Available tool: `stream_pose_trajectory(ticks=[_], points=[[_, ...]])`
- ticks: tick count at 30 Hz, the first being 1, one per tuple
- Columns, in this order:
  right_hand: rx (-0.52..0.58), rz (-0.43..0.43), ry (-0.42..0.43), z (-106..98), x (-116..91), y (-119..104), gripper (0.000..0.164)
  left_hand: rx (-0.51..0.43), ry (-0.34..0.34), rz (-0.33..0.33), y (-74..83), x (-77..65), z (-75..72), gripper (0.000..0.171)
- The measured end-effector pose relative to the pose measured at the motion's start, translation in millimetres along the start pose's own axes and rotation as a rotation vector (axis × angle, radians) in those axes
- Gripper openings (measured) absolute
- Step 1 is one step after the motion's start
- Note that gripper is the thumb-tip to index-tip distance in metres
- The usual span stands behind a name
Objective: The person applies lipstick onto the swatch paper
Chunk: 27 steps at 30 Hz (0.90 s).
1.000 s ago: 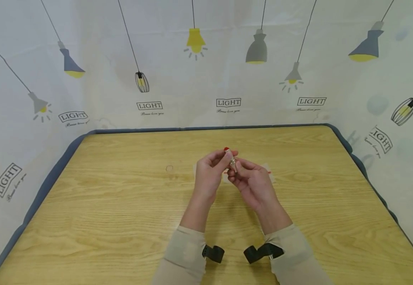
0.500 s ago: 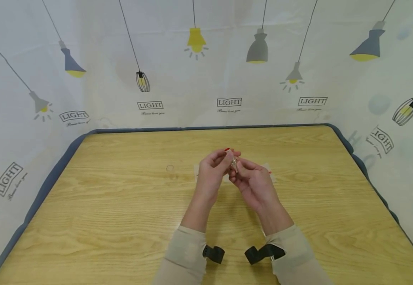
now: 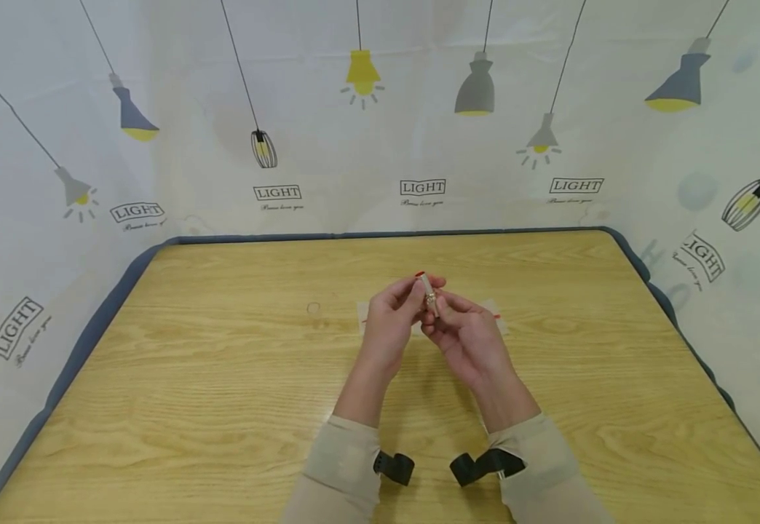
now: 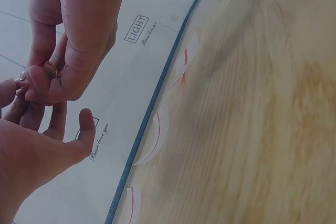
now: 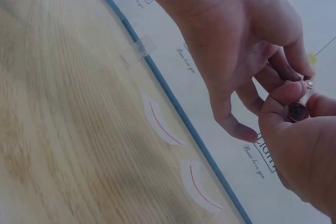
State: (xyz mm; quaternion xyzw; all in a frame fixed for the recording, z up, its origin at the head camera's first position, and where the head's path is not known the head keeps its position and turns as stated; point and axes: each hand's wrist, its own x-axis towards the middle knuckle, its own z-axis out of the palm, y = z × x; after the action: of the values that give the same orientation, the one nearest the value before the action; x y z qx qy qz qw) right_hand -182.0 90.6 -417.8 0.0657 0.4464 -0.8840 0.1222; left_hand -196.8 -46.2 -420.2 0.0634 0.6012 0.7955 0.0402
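Observation:
Above the middle of the table, both hands hold a lipstick (image 3: 429,295) with a red tip at its far upper end and a gold-coloured band midway. My left hand (image 3: 389,316) pinches its upper part between thumb and fingers. Lower down, the right hand (image 3: 470,336) grips the base. The right wrist view shows the round end of the lipstick (image 5: 297,112) framed by the right hand's (image 5: 302,140) fingers. Seen from the left wrist, the left hand (image 4: 39,156) is below and the right hand (image 4: 79,35) above; the lipstick is mostly covered there.
White paper strips (image 4: 157,135) with red lines lie on the wooden table (image 3: 223,407) beyond the hands. A small clear object (image 5: 145,46) sits near the far edge, left of the strips. Patterned cloth (image 3: 354,145) surrounds the table's back and sides.
The left thumb and fingers have shifted along the lipstick, so more of its pale upper tube shows. The right hand's grip looks nearly the same. The head view has shifted slightly.

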Motion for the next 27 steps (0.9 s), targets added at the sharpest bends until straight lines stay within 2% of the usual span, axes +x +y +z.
stream_pose_trajectory(ticks=[9,16,20,23,27], points=[[-0.012,-0.003,0.009,-2.1,0.5,4.4,0.033,0.01,0.075,0.012,-4.4,1.8,2.3,0.028],[-0.016,-0.003,0.015,-1.9,0.6,7.3,0.034,-0.019,0.146,-0.002,-4.6,1.2,2.6,0.013],[-0.017,-0.004,0.022,-1.1,0.3,8.3,0.034,-0.042,0.174,0.002,-5.6,1.5,3.8,0.012],[-0.022,-0.002,0.017,-1.6,0.7,8.8,0.033,-0.061,0.165,0.003,-6.8,2.3,3.5,0.014],[-0.015,0.002,0.013,-2.0,2.0,8.0,0.033,-0.069,0.106,-0.004,-8.2,2.6,0.2,0.017]])
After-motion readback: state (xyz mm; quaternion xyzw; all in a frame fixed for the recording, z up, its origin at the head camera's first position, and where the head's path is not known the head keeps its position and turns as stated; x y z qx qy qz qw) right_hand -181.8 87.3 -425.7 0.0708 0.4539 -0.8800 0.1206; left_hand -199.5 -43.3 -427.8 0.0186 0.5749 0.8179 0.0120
